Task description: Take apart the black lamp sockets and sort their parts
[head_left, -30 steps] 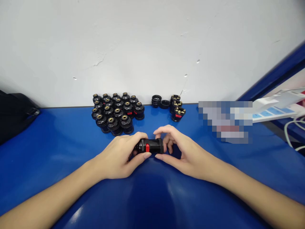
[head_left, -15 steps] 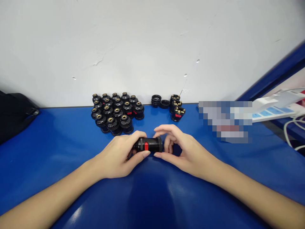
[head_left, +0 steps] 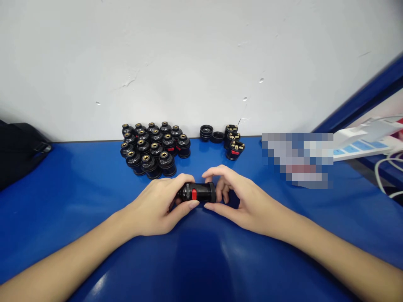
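My left hand (head_left: 160, 204) is closed round the domed end of a black lamp socket (head_left: 201, 192), which lies sideways above the table. A red switch on the socket's side faces me, just above my left thumb tip. At its other end sits a wider black ring (head_left: 213, 192). My right hand (head_left: 241, 197) curves loosely about this ring, thumb below and forefinger above, with fingertips spread apart. Whether any right fingertip touches the ring is hard to see. The dome end is partly hidden by my left fingers.
Several upright lamp sockets (head_left: 151, 167) cluster at the back left of the blue table (head_left: 94, 251). Behind my right hand are a threaded cap (head_left: 206, 132), a black ring (head_left: 218, 137) and three socket bodies with brass contacts (head_left: 234, 152). A power strip (head_left: 362, 149) and cables lie right.
The socket has shifted very slightly to the right. My right fingers have moved a little around the ring; my left hand keeps its grip.
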### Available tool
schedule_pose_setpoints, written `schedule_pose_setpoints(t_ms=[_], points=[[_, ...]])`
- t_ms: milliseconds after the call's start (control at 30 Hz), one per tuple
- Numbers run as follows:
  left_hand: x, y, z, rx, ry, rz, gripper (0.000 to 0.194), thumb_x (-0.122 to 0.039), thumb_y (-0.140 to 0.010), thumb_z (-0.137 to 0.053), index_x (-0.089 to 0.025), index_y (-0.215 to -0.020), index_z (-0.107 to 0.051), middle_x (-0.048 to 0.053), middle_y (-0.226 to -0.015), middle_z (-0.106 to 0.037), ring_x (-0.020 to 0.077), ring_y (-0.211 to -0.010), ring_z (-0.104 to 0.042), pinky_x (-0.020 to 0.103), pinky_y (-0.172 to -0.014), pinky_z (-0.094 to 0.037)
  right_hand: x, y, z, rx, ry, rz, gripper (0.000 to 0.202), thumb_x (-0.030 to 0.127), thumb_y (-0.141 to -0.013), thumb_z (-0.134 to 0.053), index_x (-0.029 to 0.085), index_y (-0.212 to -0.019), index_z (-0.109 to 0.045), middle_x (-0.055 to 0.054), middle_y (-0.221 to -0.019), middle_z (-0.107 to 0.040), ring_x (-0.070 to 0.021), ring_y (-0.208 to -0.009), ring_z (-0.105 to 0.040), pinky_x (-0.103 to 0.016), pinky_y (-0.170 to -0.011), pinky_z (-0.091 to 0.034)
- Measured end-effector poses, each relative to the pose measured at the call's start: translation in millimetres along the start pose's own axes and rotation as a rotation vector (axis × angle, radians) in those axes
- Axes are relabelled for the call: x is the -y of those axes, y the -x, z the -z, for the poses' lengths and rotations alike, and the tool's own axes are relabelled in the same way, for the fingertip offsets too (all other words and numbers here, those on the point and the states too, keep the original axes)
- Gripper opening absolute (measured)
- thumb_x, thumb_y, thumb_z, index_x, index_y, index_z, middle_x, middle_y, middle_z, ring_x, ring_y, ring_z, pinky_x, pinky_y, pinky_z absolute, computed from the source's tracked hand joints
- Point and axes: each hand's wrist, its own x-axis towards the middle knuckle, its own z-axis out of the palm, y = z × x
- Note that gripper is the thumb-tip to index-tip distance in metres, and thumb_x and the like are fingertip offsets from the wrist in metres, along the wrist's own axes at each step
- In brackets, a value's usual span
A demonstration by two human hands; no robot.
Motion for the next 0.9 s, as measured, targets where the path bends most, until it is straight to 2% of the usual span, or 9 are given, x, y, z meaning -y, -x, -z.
schedule_pose_setpoints(t_ms=[100, 167, 267, 467, 600, 700, 767, 833, 900], points=[[0.7, -0.3, -0.4, -0.007, 0.012, -0.004, 0.023, -0.035, -0.108, -0.056, -0.022, -0.126, -0.053, -0.006, -0.075, -0.058, 0.0106, -0.052, -0.048, 0.023, -0.051, -0.035, 4.7, -0.2, -1.6, -0.002, -0.001, -0.024, 0.054, 0.035, -0.100, -0.074, 0.029, -0.145, -0.045, -0.006, -0.120, -0.067, -0.0161, -0.079, -0.064, -0.030, -0.066, -0.058], [0.9, -0.4, -0.6, -0.012, 0.013, -0.010, 0.023, -0.035, -0.108, -0.055, -0.022, -0.127, -0.053, -0.006, -0.075, -0.058, 0.0110, -0.053, -0.050, 0.023, -0.052, -0.035, 9.0, -0.8, -1.6, 0.008, -0.014, -0.058, 0.046, 0.039, -0.107, -0.063, 0.027, -0.147, -0.042, -0.004, -0.109, -0.068, -0.0164, -0.077, -0.064, -0.032, -0.068, -0.057], [1.2, -0.5, -0.9, -0.004, 0.001, -0.014, 0.023, -0.035, -0.108, -0.056, -0.022, -0.127, -0.054, -0.006, -0.075, -0.058, 0.0113, -0.054, -0.049, 0.024, -0.053, -0.035, 9.6, -1.7, -0.3, 0.026, -0.026, -0.063, 0.032, 0.037, -0.114, -0.049, 0.025, -0.143, -0.045, 0.002, -0.090, -0.065, -0.0161, -0.073, -0.064, -0.032, -0.071, -0.055], [1.0, 0.2, -0.6, 0.004, 0.005, -0.004, 0.023, -0.034, -0.107, -0.057, -0.021, -0.126, -0.054, -0.006, -0.075, -0.058, 0.0110, -0.053, -0.048, 0.024, -0.053, -0.034, -4.1, 1.4, -1.3, -0.030, 0.017, 0.084, 0.044, 0.025, -0.102, -0.072, 0.031, -0.140, -0.050, -0.002, -0.114, -0.060, -0.0143, -0.081, -0.063, -0.031, -0.077, -0.059], [0.6, 0.3, -0.3, -0.007, 0.018, -0.010, 0.023, -0.034, -0.108, -0.056, -0.021, -0.126, -0.054, -0.006, -0.075, -0.057, 0.0109, -0.054, -0.048, 0.024, -0.053, -0.035, 2.0, 2.2, -2.4, -0.017, 0.012, 0.011, 0.060, 0.034, -0.101, -0.073, 0.030, -0.151, -0.040, -0.007, -0.124, -0.063, -0.0173, -0.087, -0.065, -0.030, -0.069, -0.059], [0.8, -0.4, -0.4, -0.010, 0.019, -0.022, 0.022, -0.034, -0.108, -0.056, -0.021, -0.126, -0.054, -0.006, -0.075, -0.057, 0.0111, -0.055, -0.049, 0.023, -0.054, -0.035, 9.7, 0.2, -0.7, 0.039, -0.008, -0.041, 0.042, 0.039, -0.111, -0.056, 0.025, -0.149, -0.042, -0.002, -0.103, -0.068, -0.0169, -0.080, -0.065, -0.031, -0.071, -0.056], [1.1, -0.8, -0.4, -0.011, 0.016, -0.031, 0.022, -0.033, -0.108, -0.056, -0.022, -0.126, -0.054, -0.006, -0.076, -0.057, 0.0108, -0.055, -0.049, 0.023, -0.054, -0.035, 10.7, -1.0, 0.4, 0.056, -0.002, -0.039, 0.031, 0.036, -0.115, -0.047, 0.024, -0.144, -0.046, 0.002, -0.088, -0.064, -0.0162, -0.075, -0.064, -0.032, -0.072, -0.054], [1.2, -1.0, -0.4, -0.010, 0.019, -0.020, 0.022, -0.033, -0.108, -0.057, -0.022, -0.127, -0.054, -0.007, -0.077, -0.057, 0.0103, -0.055, -0.048, 0.023, -0.054, -0.035, 7.4, -1.2, 1.0, 0.046, 0.013, -0.008, 0.029, 0.034, -0.113, -0.053, 0.025, -0.140, -0.049, 0.004, -0.086, -0.062, -0.0158, -0.073, -0.063, -0.031, -0.071, -0.053], [1.1, -0.8, -0.3, -0.002, 0.022, 0.000, 0.023, -0.033, -0.108, -0.057, -0.022, -0.127, -0.054, -0.007, -0.076, -0.057, 0.0101, -0.055, -0.049, 0.023, -0.054, -0.035, 1.8, -0.7, 1.0, 0.028, 0.028, 0.044, 0.030, 0.030, -0.109, -0.061, 0.027, -0.138, -0.051, 0.002, -0.094, -0.063, -0.0148, -0.074, -0.063, -0.030, -0.071, -0.054]])
